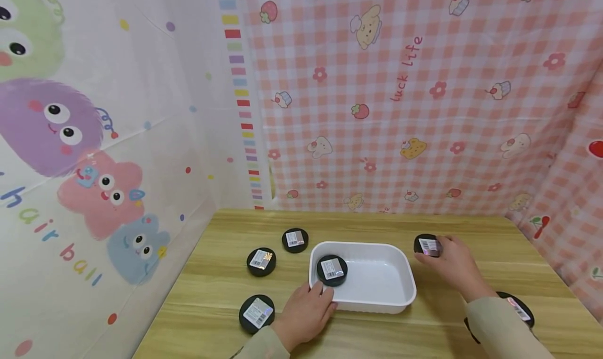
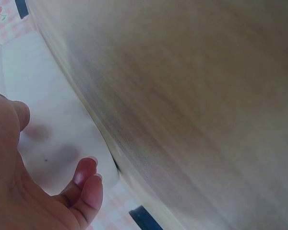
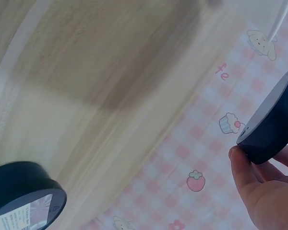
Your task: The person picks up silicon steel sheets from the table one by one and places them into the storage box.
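Observation:
A white plastic tray point(image 1: 377, 288) sits on the table with one black round tin point(image 1: 332, 270) inside its left end, label up. My left hand point(image 1: 306, 312) grips the tray's near-left corner, fingertips over the rim; in the left wrist view, the hand point(image 2: 43, 182) is against the tray's outer wall point(image 2: 53, 91). To the right of the tray, my right hand point(image 1: 452, 262) holds another black round tin point(image 1: 427, 245) by its edge. In the right wrist view, thumb and fingers pinch that tin point(image 3: 273, 124) at its side.
Several labelled black tins stand left of the tray: one at the back point(image 1: 295, 240), one in the middle point(image 1: 261, 261), one near the left wrist point(image 1: 257, 313). Another tin point(image 1: 518, 307) is partly hidden by the right sleeve. Patterned cloth point(image 1: 377, 113) hangs behind the wooden table point(image 1: 207, 280).

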A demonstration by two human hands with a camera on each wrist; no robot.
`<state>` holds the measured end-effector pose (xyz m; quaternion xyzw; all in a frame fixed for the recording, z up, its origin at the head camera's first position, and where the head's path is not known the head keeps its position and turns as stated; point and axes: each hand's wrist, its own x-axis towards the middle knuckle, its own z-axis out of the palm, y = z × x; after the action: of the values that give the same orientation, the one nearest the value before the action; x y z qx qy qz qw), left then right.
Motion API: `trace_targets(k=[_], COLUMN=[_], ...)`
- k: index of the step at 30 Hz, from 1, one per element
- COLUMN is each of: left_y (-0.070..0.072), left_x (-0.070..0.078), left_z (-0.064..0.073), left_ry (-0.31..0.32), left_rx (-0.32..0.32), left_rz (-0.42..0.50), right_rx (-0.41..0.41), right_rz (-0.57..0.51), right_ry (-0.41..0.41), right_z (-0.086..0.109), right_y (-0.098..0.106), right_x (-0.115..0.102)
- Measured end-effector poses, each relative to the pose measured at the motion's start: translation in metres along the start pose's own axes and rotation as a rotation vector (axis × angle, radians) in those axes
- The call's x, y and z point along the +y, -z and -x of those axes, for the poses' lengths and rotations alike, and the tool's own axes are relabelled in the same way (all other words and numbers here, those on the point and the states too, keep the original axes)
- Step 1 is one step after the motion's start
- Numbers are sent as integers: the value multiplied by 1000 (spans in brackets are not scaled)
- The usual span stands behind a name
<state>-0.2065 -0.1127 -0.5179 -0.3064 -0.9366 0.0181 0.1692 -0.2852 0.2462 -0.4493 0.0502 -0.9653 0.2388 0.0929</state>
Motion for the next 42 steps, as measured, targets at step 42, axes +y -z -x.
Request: trace_targets(k=[42], left_y=[-5], left_x=[0], left_z=[-1], left_ry=[31], left_rx=[-21], left_rz=[15], right_rx=[-147], right_rz=[-75], right_ry=[10], right_z=[-12], right_y=[-16], right_x=[-52])
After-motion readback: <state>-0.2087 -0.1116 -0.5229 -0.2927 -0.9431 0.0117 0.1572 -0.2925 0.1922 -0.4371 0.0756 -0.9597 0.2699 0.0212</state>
